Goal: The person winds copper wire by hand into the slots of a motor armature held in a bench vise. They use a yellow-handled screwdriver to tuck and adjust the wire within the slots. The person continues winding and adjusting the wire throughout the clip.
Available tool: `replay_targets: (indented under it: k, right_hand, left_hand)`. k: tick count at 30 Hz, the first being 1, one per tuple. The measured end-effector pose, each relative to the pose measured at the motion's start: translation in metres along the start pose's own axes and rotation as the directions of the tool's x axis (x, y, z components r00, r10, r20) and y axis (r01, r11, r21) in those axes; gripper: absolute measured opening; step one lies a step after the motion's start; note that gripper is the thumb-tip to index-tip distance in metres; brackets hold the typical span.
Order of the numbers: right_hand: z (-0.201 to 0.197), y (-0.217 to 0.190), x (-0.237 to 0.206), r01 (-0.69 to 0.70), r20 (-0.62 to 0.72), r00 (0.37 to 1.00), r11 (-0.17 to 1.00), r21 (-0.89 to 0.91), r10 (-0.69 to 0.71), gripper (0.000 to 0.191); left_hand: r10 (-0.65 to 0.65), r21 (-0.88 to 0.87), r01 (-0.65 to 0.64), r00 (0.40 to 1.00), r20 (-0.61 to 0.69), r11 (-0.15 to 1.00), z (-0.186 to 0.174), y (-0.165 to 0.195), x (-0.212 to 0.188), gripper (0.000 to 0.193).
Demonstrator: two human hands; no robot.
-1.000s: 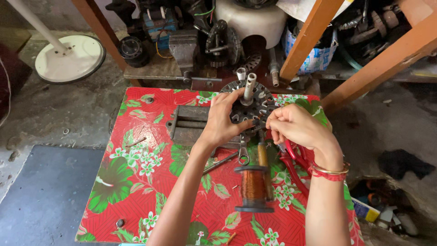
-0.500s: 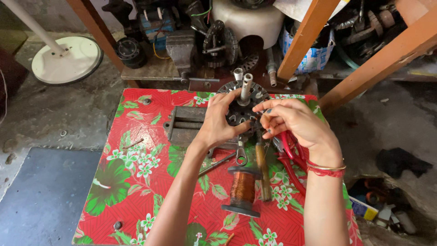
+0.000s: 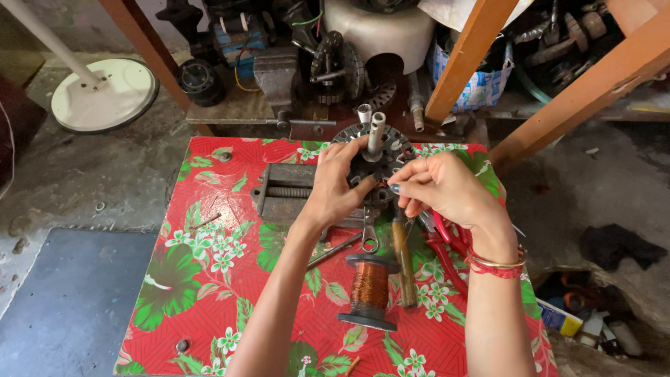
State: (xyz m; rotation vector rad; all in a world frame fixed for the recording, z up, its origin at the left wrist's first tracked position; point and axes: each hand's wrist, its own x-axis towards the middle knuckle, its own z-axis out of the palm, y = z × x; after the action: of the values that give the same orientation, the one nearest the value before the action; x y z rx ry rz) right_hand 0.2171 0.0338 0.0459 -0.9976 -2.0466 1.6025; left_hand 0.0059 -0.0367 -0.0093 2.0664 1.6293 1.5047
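Head view: hands (image 3: pixel 391 185) seemingly around stator (image 3: pixel 380 157)

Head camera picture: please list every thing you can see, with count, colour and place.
Stator core: one, dark metal with a pale centre shaft, at the far edge of the table, held by both hands.
Wire spool: one, copper wire on a dark reel, standing on the table near the person.
Wrench: one, silver, lying just beyond the spool.
Wooden-handled tool: one, brown, lying right of the spool.
Pliers: one, red handles, under the right wrist.
Vise: one, grey, on the table left of the hands.
Table: one, red floral cover.
Fan base: one, white, on the floor at far left.
Left hand: grips the core.
Right hand: fingers pinch at the core's edge.
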Motion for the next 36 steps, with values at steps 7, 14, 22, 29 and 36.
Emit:
replay_targets:
  k: [7, 14, 22, 29, 36]
  right_hand:
    - [0.009, -0.008, -0.006, 0.039, -0.118, 0.992, 0.998, -0.053, -0.045, 0.014]
    - [0.025, -0.01, -0.001, -0.033, -0.096, 0.995, 0.992, -0.118, 0.022, 0.013]
    - [0.033, -0.019, -0.004, -0.027, -0.065, 0.998, 0.976, -0.215, 0.013, 0.015]
    - [0.038, -0.03, -0.01, 0.01, 0.038, 0.999, 0.86, -0.51, 0.01, 0.017]
    - [0.037, -0.022, -0.01, 0.194, 0.148, 0.981, 0.722, -0.664, -0.128, 0.029]
  left_hand:
    - [-0.062, -0.032, 0.064, 0.996, 0.057, 0.997, -0.005, 0.004, 0.0, 0.066]
    - [-0.042, -0.079, 0.049, 0.996, 0.083, 0.996, -0.006, -0.005, -0.001, 0.069]
    - [-0.024, -0.075, 0.028, 0.998, 0.054, 0.997, -0.001, -0.009, -0.003, 0.065]
    - [0.0, -0.054, 0.002, 1.0, 0.03, 0.999, -0.001, -0.004, 0.0, 0.07]
    - [-0.03, -0.052, 0.031, 0.999, 0.03, 0.998, -0.003, 0.0, 0.0, 0.069]
